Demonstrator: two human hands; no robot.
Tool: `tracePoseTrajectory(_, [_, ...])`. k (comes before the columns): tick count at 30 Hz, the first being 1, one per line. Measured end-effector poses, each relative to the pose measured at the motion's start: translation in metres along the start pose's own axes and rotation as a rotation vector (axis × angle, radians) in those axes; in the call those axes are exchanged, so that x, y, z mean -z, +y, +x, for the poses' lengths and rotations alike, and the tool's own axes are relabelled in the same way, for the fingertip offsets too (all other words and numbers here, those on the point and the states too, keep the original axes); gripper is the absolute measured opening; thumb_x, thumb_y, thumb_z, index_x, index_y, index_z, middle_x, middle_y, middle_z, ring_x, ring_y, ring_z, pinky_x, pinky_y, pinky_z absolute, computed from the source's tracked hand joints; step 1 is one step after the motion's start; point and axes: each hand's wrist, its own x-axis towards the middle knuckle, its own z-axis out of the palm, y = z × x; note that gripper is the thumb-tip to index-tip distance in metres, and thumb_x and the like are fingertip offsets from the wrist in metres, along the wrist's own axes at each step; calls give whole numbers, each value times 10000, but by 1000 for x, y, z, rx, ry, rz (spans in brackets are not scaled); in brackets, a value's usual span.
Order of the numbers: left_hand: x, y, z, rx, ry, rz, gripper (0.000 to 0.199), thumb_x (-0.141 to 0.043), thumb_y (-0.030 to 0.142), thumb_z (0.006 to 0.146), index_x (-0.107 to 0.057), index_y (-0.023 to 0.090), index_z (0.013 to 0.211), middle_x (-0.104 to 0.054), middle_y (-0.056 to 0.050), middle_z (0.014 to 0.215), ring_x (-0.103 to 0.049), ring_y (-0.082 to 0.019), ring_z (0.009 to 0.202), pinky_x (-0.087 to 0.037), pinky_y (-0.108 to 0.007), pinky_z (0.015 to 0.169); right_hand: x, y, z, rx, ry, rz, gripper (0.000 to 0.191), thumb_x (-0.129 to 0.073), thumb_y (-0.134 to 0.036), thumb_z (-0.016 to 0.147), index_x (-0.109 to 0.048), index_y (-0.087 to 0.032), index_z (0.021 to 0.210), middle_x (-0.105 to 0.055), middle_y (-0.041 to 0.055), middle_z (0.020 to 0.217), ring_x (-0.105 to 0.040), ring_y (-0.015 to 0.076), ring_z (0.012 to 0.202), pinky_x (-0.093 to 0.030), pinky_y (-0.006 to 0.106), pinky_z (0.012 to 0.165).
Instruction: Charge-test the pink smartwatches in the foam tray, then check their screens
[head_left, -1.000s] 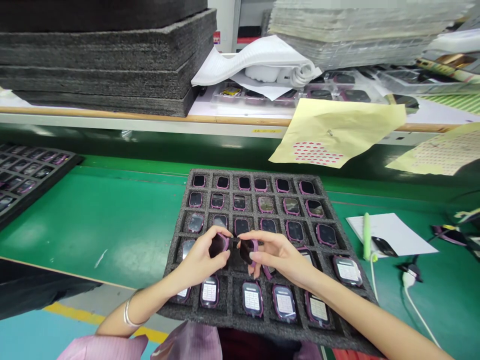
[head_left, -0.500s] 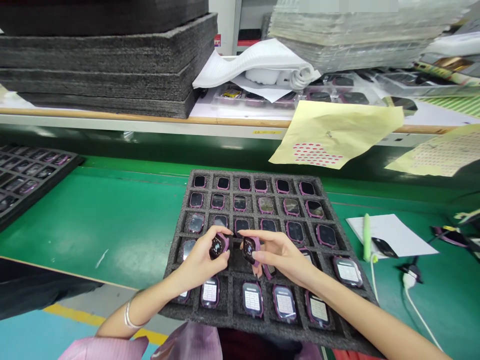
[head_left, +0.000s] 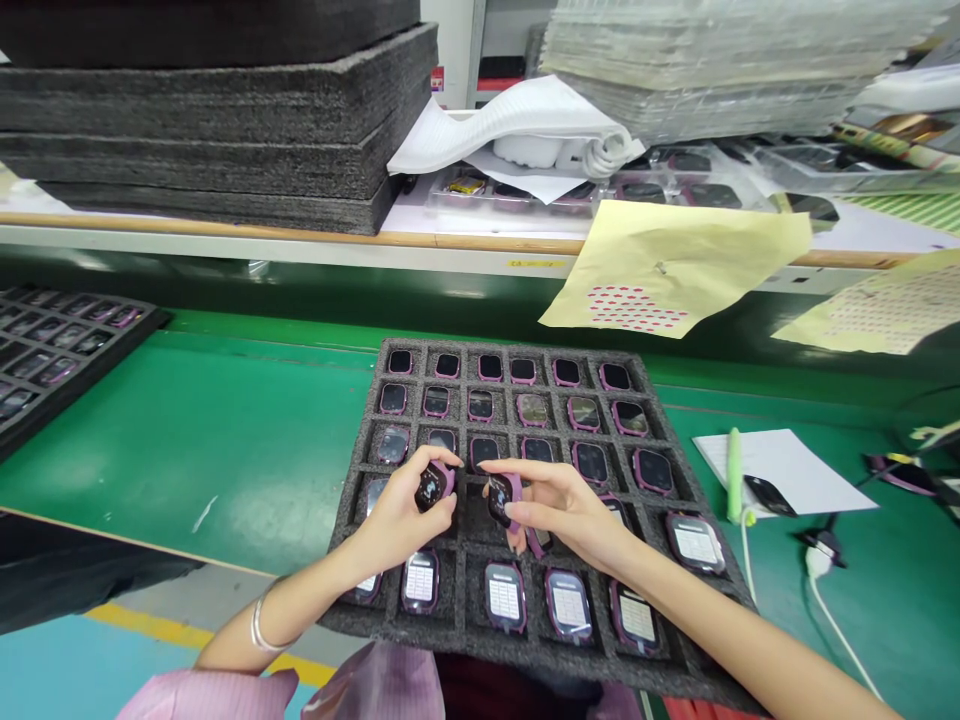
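Observation:
Between the thumb and fingers of my left hand is a purple-framed smartwatch, its dark screen lit with a small display. My right hand pinches a second smartwatch by its edges, its screen also lit. The two are held a short way apart, tilted, above a black foam tray. In the tray's square pockets lie several more purple watch bodies. Those in the back rows have dark screens, while a front-row watch shows a white screen with lines of text. My right hand partly covers some pockets.
A second filled foam tray lies at the left on the green bench. At the right are white paper, a light green stick and white cables. Behind, a shelf holds foam trays; a yellow sheet hangs from its edge.
My left hand has shifted very slightly left and up with its smartwatch, which is turned a little. My right hand stays almost in place, its smartwatch tipped slightly. The trays have not moved.

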Motion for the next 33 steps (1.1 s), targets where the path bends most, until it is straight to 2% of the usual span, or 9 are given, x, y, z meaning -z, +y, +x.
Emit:
tracePoseTrajectory(3, [0, 0, -1, 4, 4, 8, 278, -515, 93, 774, -516, 197, 1031, -538, -1, 892, -513, -151, 799, -407, -255, 736, 0, -1, 0, 2, -11, -14, 451, -724, -226, 809, -613, -125, 1235, -695, 16, 605, -649, 134, 513, -481, 200, 476])
tracePoseTrajectory(6, [0, -1, -1, 21, -2, -20, 298, -526, 134, 803, -497, 204, 1091, -526, 8, 861, -510, -143, 743, -407, -251, 691, 0, -1, -1, 19, -5, -15, 469, -729, -252, 810, -607, -135, 1247, -687, 9, 608, -653, 142, 525, -492, 210, 488])
tracePoseTrajectory(12, [0, -2, -1, -20, 25, 17, 272, -522, 100, 771, -516, 195, 1026, -537, -6, 897, -519, -155, 824, -416, -259, 755, 2, -1, -1, 10, -2, -30, 494, -737, -295, 807, -606, -126, 1253, -679, 16, 603, -657, 156, 516, -496, 223, 475])
tracePoseTrajectory(15, [1, -2, -2, 25, 12, -10, 322, -529, 145, 805, -490, 201, 1120, -517, 3, 856, -512, -139, 730, -410, -246, 665, 2, -1, -2, 18, -9, -8, 504, -745, -296, 798, -605, -127, 1252, -681, 18, 608, -655, 157, 508, -503, 230, 470])
tracePoseTrajectory(18, [2, -2, -3, 41, 18, -14, 286, -530, 138, 799, -500, 200, 1076, -486, 19, 809, -469, -118, 653, -375, -229, 600, 0, -2, -2, 25, 8, -1, 466, -733, -265, 809, -613, -132, 1239, -677, 14, 603, -648, 149, 509, -511, 225, 475])
tracePoseTrajectory(20, [2, -2, -3, 51, 30, -19, 257, -530, 136, 797, -504, 198, 1045, -475, 23, 795, -450, -110, 626, -361, -223, 582, 0, -3, -3, 21, 20, -10, 454, -725, -260, 817, -614, -132, 1239, -669, 9, 595, -646, 149, 510, -512, 223, 470])
tracePoseTrajectory(25, [1, -4, -3, 79, 46, -85, 327, -557, 200, 824, -480, 217, 1141, -488, 34, 789, -445, -99, 567, -361, -224, 558, 1, -3, -2, 27, 7, -5, 482, -742, -280, 802, -614, -142, 1246, -665, 11, 627, -649, 155, 515, -520, 233, 468])
tracePoseTrajectory(30, [2, -4, -4, 32, 90, -22, 268, -554, 141, 789, -517, 211, 1045, -490, 30, 796, -433, -100, 581, -348, -218, 548, 1, -6, -5, 29, 15, 16, 464, -762, -284, 782, -641, -138, 1206, -658, 11, 612, -640, 156, 499, -532, 252, 481])
tracePoseTrajectory(33, [2, -3, -5, 40, 84, -38, 304, -542, 142, 804, -501, 216, 1095, -499, 26, 820, -440, -95, 569, -359, -220, 545, 0, -7, -7, 44, 17, 30, 471, -764, -279, 782, -636, -142, 1214, -665, 14, 627, -636, 151, 497, -531, 252, 487])
